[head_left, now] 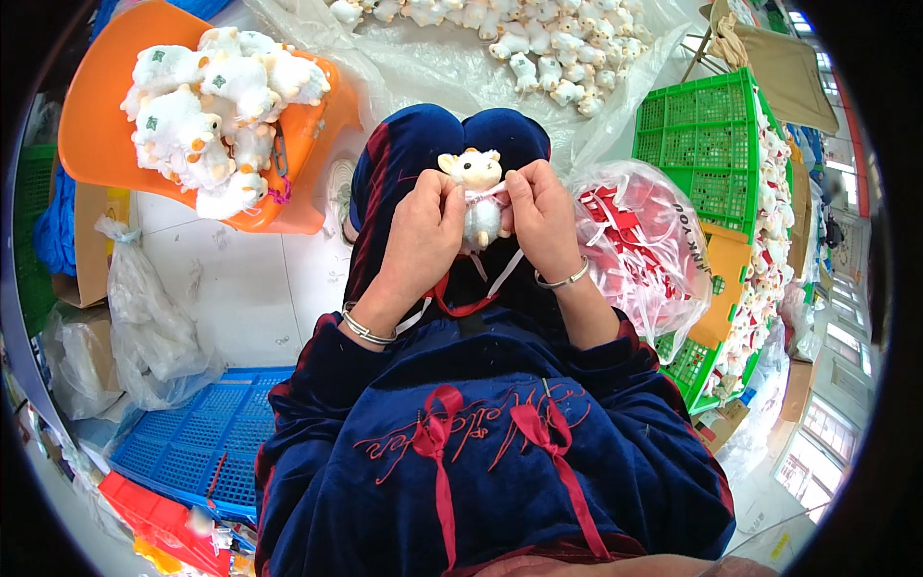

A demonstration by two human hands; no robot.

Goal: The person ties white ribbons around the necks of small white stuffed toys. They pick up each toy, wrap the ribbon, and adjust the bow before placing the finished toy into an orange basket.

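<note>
A small white plush animal (475, 171) with round ears and a dark eye sits upright over my lap, facing up. Around its neck runs a pale ribbon (485, 193). My left hand (423, 229) is closed, thumb and fingers pinching the ribbon at the toy's left side. On the other side my right hand (546, 217) pinches the ribbon too, its fingers curled against the body. White and red ribbon strips (454, 306) lie across my lap below the toy.
An orange chair (106, 125) at the left carries several plush toys and small scissors (281, 154). More toys (567, 48) lie on plastic sheeting ahead. At my right are a clear bag of red and white ribbons (639, 240) and a green crate (692, 144). A blue crate (192, 423) lies lower left.
</note>
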